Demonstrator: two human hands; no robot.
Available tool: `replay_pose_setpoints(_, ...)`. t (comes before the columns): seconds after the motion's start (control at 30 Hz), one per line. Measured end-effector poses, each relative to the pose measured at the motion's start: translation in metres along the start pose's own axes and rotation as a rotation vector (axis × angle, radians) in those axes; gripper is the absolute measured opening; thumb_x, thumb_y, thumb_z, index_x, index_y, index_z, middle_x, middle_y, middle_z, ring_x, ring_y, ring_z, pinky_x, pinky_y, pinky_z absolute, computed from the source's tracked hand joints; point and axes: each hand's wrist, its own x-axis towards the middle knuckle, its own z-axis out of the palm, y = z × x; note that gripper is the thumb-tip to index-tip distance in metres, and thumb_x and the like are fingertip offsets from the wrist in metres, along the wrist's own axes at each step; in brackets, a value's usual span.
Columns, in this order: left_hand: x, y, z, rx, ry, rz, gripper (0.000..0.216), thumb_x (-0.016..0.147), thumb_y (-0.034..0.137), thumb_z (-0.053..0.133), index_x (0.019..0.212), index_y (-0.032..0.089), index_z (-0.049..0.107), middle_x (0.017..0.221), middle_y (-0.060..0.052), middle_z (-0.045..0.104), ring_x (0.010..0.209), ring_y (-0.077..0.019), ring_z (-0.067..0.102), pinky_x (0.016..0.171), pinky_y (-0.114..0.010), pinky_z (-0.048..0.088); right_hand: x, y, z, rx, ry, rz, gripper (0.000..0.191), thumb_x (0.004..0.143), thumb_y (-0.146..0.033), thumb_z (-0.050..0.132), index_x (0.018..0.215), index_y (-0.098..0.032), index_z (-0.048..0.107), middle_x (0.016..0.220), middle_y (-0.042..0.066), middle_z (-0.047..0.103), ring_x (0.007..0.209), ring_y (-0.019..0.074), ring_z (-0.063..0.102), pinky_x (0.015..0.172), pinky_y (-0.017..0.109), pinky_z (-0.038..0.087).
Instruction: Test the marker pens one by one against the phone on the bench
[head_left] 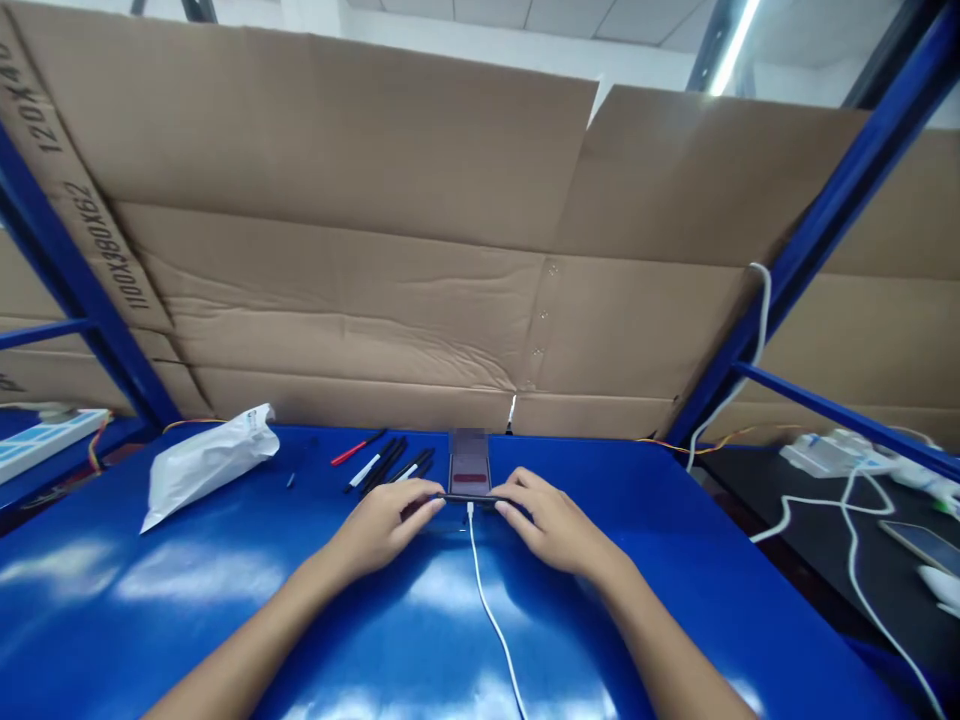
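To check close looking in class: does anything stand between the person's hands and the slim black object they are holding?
Nothing visible does. The left hand and right hand touch the slim black object directly at its two ends. The white cable runs toward the person between the hands, not across them.

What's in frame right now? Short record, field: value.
left hand: gripping left end of thin black device
right hand: gripping its right end
cable: white cable running from the device toward the person
nearby: pens, white plastic bag
surface: blue table
behind: cardboard sheets
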Motion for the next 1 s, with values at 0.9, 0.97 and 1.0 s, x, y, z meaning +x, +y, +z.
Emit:
replay_pose_setpoints(0.9, 0.0, 0.001, 0.001, 0.046, 0.156, -0.092, 0.048, 0.104, 0.042, 0.03, 0.061, 0.021, 0.03, 0.057, 0.004, 0.036, 0.054, -0.0134, 0.036, 0.057, -0.027, 0.026, 0.007, -0.012, 0.038, -0.064, -0.058, 0.071, 0.007, 0.096, -0.017, 0.063, 0.1, -0.019, 0.069, 0.098, 0.007, 0.077, 0.089, 0.0213, 0.071, 0.073, 0.025, 0.044)
replay_pose_setpoints(0.97, -0.001, -0.003, -0.001, -0.034, 0.189, -0.146, 0.049, 0.105, 0.046, 0.03, 0.062, 0.022, 0.029, 0.057, 0.005, 0.034, 0.054, -0.0128, 0.033, 0.056, -0.027, 0.026, 0.008, -0.01, 0.039, 0.008, -0.026, 0.096, 0.006, 0.097, -0.02, 0.063, 0.097, -0.019, 0.069, 0.094, 0.006, 0.077, 0.086, 0.02, 0.071, 0.071, 0.024, 0.043)
replay_pose_setpoints(1.0, -0.001, -0.005, -0.001, -0.057, 0.184, -0.153, 0.05, 0.105, 0.047, 0.031, 0.062, 0.022, 0.03, 0.058, 0.005, 0.034, 0.055, -0.0127, 0.033, 0.055, -0.027, 0.026, 0.009, -0.009, 0.039, 0.053, 0.001, 0.091, 0.008, 0.099, -0.022, 0.062, 0.097, -0.019, 0.07, 0.094, 0.005, 0.077, 0.085, 0.0195, 0.071, 0.071, 0.024, 0.044)
